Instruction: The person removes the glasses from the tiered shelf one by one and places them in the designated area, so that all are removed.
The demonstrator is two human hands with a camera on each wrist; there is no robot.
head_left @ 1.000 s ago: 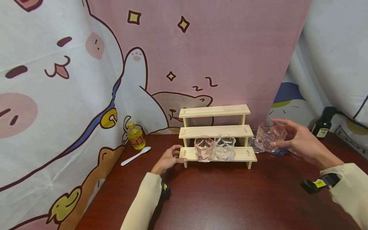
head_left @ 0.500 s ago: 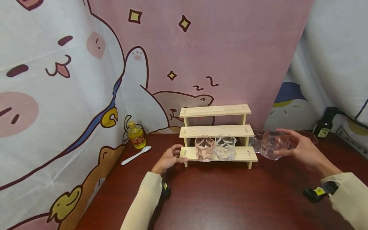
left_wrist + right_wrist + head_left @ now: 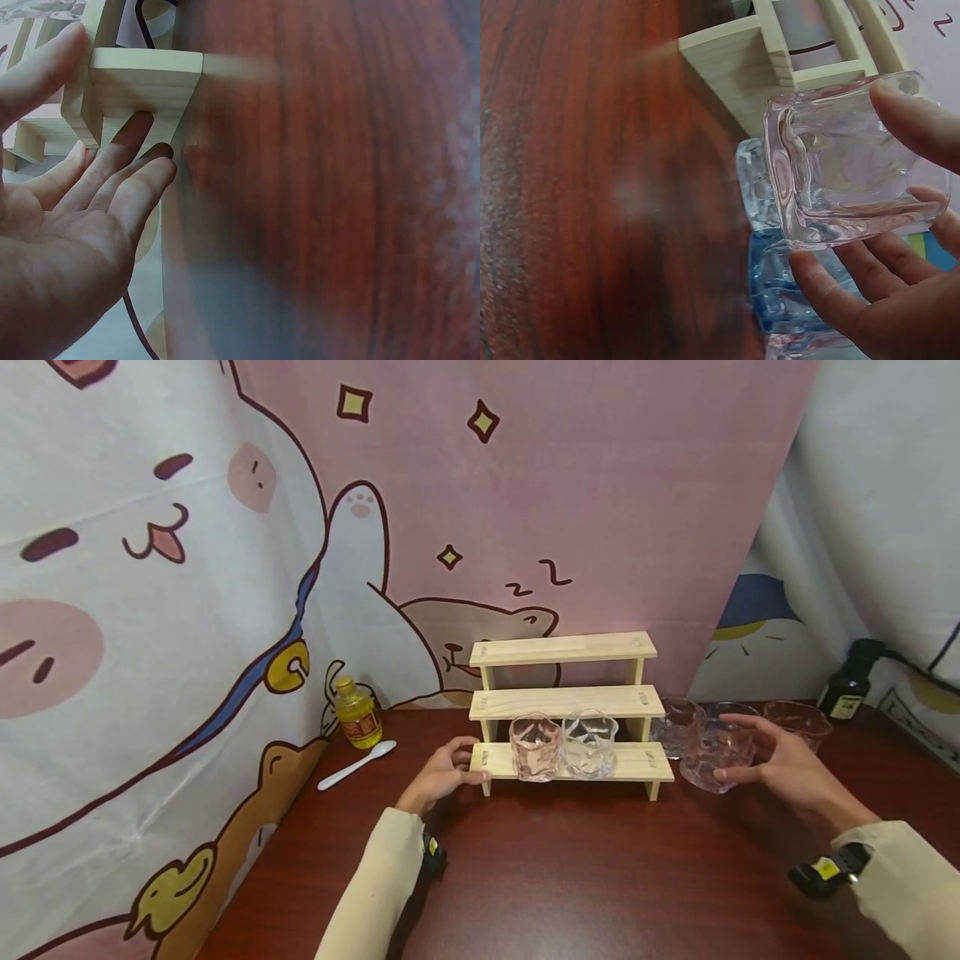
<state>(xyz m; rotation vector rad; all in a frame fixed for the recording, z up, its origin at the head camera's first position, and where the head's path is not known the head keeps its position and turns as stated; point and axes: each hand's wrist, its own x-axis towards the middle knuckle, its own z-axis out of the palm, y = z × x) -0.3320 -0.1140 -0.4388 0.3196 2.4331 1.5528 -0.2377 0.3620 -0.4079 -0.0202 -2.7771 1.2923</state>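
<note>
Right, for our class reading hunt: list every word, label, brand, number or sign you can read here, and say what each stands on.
"Z Z": on the pink wall cloth, above the drawn bear.
Yellow bottle's label: too small to read.
Dark bottle's label: too small to read.
Yellow patches on the wrist devices: too small to tell whether they carry text.
Nothing else is readable.

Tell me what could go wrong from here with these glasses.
The held glass might slip: it looks smooth, and the right hand has only a thumb-and-finger grip on it.

It could also knock the clear glass or blue glass close by.

The left hand grips the left end of the wooden rack; a jolt there might shift the pink-tinted glass and colourless glass on its bottom shelf.
</note>
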